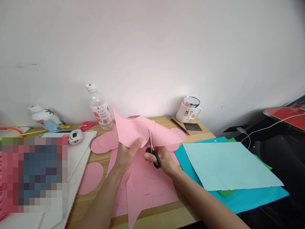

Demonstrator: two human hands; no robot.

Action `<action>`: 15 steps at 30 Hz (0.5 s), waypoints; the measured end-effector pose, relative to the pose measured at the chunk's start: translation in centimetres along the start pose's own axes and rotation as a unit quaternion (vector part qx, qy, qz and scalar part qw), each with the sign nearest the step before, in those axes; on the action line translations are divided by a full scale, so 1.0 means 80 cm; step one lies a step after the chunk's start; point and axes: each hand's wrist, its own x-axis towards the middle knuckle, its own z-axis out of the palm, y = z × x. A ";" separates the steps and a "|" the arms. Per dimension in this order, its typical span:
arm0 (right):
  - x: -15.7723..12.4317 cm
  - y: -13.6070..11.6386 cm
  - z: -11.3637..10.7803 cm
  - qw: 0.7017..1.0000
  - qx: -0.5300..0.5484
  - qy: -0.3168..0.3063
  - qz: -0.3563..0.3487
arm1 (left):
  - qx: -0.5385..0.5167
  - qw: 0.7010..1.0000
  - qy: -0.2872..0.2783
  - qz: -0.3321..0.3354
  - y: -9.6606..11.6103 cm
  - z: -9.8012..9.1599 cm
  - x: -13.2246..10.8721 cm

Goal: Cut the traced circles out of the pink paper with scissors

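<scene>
My left hand [128, 154] grips the lower edge of a pink paper sheet [135, 130], its thumb lying on the front. Faint circle outlines show on this sheet, which is raised above the table and bends to the right. In my right hand [162, 157] is a pair of scissors [154, 156] with black handles; the blades point up and meet the paper near its middle. Beneath both hands spread more pink sheets [162, 190] with drawn curves and cut edges. Pink paper circles [91, 178] lie to the left, and others are partly hidden behind the raised sheet.
At the back stand a clear plastic bottle [101, 111] and a white mug [188, 109], with a red-tipped black pencil [179, 126] and a dark card [193, 127] nearby. Pink scissors [88, 125] lie back left. Light blue paper [228, 165] covers blue and green sheets at right.
</scene>
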 end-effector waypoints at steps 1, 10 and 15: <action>0.000 -0.001 -0.001 1.000 -0.002 -0.002 0.002 | -0.003 1.000 -0.010 -0.008 -0.001 -0.001 0.000; -0.001 0.005 -0.006 0.996 0.044 -0.020 0.077 | 0.109 0.993 0.023 0.045 0.007 -0.003 -0.002; 0.000 0.006 -0.005 0.998 0.030 -0.035 0.049 | 0.112 0.993 0.011 0.020 0.008 -0.005 -0.001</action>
